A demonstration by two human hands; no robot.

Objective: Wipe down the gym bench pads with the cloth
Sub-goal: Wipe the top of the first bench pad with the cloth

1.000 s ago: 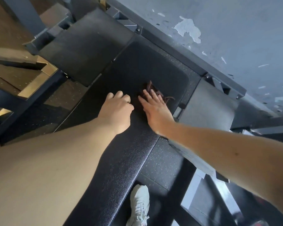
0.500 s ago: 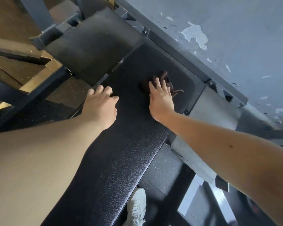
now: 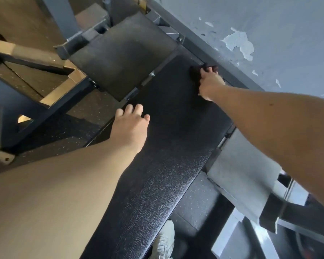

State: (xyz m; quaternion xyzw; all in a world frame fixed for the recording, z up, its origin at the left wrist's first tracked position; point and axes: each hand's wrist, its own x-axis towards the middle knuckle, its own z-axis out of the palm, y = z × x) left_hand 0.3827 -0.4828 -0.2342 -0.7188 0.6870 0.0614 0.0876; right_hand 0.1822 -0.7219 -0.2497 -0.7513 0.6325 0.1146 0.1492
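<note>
The right hand (image 3: 210, 83) reaches to the far end of the long black bench pad (image 3: 157, 184) and bears down on the dark maroon cloth (image 3: 195, 72). Its fingers (image 3: 209, 69) are curled over the fabric, which bunches up between and beyond them. The cloth lies at the pad's far right corner, just beside the dark frame rail (image 3: 195, 43) that runs along the grey wall (image 3: 288, 34), where the paint is peeling in pale patches. The left hand (image 3: 129, 128) rests on the pad's left edge, nearer the person and well apart from the cloth; its fingers are loosely bent, fingertips on the textured vinyl, and it holds nothing. A square black pad (image 3: 120, 53) sits just beyond the left hand, across a narrow gap from the long pad. A paler grey pad (image 3: 241, 174) lies under the right forearm. A white shoe (image 3: 165, 242) stands on the speckled floor (image 3: 195, 206) below the bench.
</note>
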